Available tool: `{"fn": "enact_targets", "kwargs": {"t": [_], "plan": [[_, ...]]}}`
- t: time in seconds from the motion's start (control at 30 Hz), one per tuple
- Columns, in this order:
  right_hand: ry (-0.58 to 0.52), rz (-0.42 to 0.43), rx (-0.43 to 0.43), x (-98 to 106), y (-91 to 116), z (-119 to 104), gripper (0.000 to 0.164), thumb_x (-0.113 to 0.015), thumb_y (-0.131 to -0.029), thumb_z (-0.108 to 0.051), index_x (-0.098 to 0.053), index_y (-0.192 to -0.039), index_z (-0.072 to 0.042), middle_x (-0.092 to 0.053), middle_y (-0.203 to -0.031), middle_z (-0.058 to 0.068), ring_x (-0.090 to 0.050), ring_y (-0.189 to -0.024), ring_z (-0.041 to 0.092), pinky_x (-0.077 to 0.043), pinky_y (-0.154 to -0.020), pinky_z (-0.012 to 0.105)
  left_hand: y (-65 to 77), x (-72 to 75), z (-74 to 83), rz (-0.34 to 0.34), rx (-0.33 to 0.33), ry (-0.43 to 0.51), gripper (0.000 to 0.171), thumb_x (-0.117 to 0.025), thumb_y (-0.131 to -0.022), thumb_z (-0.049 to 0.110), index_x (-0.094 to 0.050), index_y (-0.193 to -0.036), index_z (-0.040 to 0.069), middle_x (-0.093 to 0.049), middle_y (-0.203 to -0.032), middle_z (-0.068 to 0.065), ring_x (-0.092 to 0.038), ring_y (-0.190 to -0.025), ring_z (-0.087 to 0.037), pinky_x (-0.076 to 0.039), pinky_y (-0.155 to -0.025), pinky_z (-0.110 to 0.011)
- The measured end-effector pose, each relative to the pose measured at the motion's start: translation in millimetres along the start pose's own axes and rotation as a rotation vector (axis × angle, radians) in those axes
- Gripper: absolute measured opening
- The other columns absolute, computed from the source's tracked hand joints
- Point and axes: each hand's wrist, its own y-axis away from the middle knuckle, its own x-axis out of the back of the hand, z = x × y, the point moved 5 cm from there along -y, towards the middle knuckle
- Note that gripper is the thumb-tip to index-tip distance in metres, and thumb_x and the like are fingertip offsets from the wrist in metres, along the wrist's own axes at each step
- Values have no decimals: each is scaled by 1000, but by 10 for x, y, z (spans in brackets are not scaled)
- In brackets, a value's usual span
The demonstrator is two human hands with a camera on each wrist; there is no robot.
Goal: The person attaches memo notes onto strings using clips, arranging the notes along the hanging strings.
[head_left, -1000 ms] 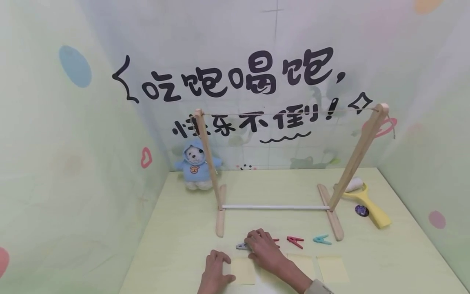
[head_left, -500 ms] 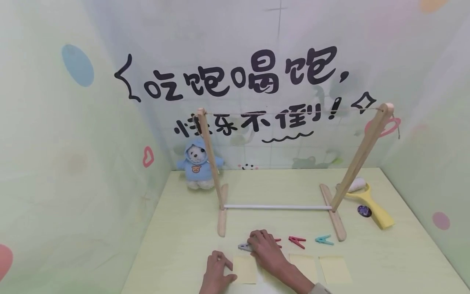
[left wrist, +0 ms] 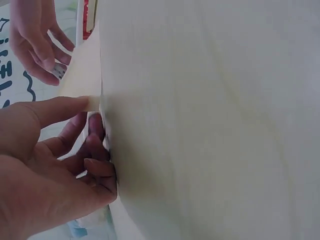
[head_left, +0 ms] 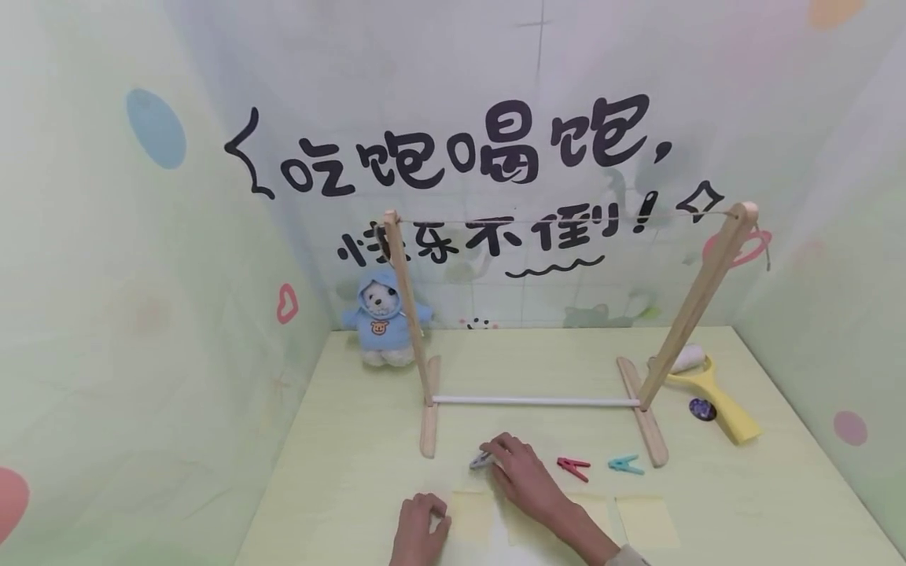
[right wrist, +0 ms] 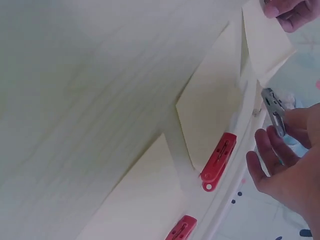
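My right hand (head_left: pixel 527 479) pinches a grey clothespin (right wrist: pixel 272 110) between thumb and fingers, held just above the table behind the paper notes. Below it to the left, my left hand (head_left: pixel 420 531) pinches the edge of the leftmost yellow sticky note (head_left: pixel 472 515), which looks tipped up in the right wrist view. Two more notes lie partly behind my right arm, and a last note (head_left: pixel 647 523) lies to the right. One red clothespin (head_left: pixel 573 468) and a teal clothespin (head_left: pixel 626 464) rest behind the notes. Another red clothespin (right wrist: pixel 220 160), hidden by my right hand in the head view, shows in the right wrist view.
Behind the clothespins stands a wooden frame (head_left: pixel 697 306) with a string across its top and a white rod (head_left: pixel 534 402) low down. A plush toy (head_left: pixel 385 330) in blue sits back left. At right lie a yellow-handled roller (head_left: pixel 729 413) and a dark purple disc (head_left: pixel 703 409).
My right hand has lifted the grey clothespin and turned it, moving slightly away from me. My left hand has closed in on the note's left edge.
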Motion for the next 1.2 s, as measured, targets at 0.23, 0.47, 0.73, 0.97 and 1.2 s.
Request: {"fn": "enact_targets", "kwargs": {"t": [0.23, 0.47, 0.73, 0.97, 1.2], "plan": [[-344, 63, -208, 331, -121, 133, 37, -84, -91, 3, -66, -124, 3, -71, -107, 8, -69, -94, 27, -62, -79, 37, -83, -90, -99, 63, -47, 138, 9, -81, -95, 11, -76, -101, 6, -72, -83, 10, -58, -74, 3, -51, -65, -22], [-411, 112, -177, 1063, -613, 110, 26, -77, -95, 6, -68, -120, 5, -73, -115, 14, -71, -105, 34, -63, -94, 43, -222, 301, 453, 129, 48, 283, 21, -77, -103, 21, -78, -116, 5, -79, -101, -2, -67, -93, -10, -54, -77, -23], [-318, 212, -28, 2211, -1373, -206, 27, -79, -90, 12, -72, -116, 8, -57, -137, 26, -60, -124, 35, -53, -104, 21, -695, 904, 1233, 163, -165, 430, 29, -68, -110, 20, -73, -128, -2, -78, -121, -19, -76, -115, -34, -62, -103, -44], [-298, 199, 5, 2835, -1906, -409, 23, -79, -91, 13, -75, -113, 9, -54, -139, 25, -57, -132, 39, -41, -113, 22, -1003, 1421, 1881, 191, -237, 482, 30, -65, -112, 17, -71, -132, -4, -75, -129, -24, -74, -123, -39, -59, -109, -47], [-245, 188, -26, 3130, -2304, -369, 19, -79, -94, 11, -76, -113, 9, -51, -139, 23, -58, -131, 35, -40, -110, 37, -1169, 1717, 2353, 212, -281, 514, 28, -66, -111, 16, -71, -130, -4, -74, -136, -23, -71, -131, -37, -55, -114, -44]]}}
